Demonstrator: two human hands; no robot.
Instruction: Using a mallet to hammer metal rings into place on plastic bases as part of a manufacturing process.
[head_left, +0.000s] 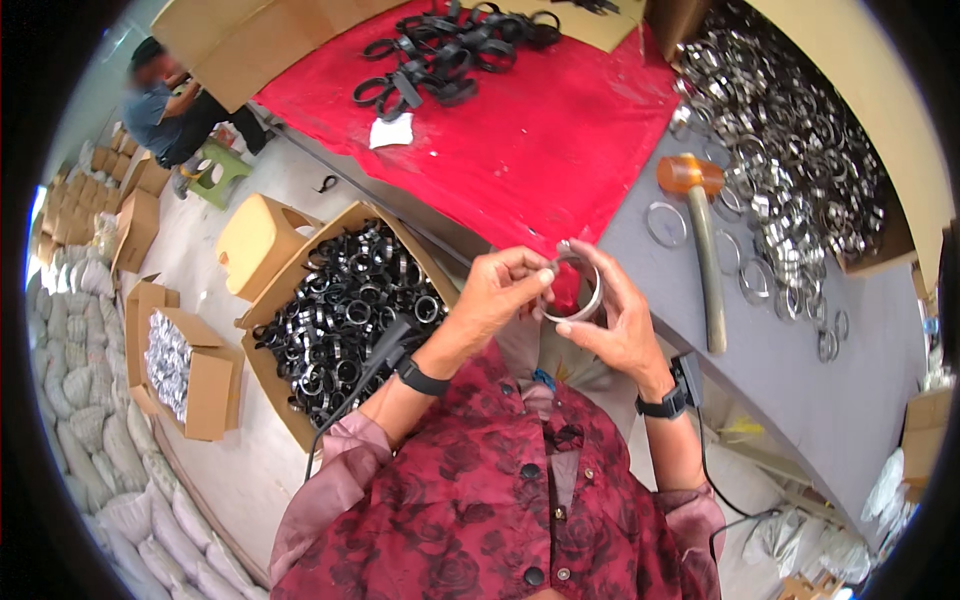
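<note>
Shiny round metal clamp ring [572,290] pinched by left hand [497,292] and right hand [618,322]; orange-headed mallet [700,235] at 2 o'clock.

Mallet [703,235] right of ring [572,290]

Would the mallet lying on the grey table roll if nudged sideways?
Probably a little: the mallet has a round shaft, but its wider orange head likely stops it soon. It looks stiff and head-heavy. Loose metal rings beside it could scatter.
</note>
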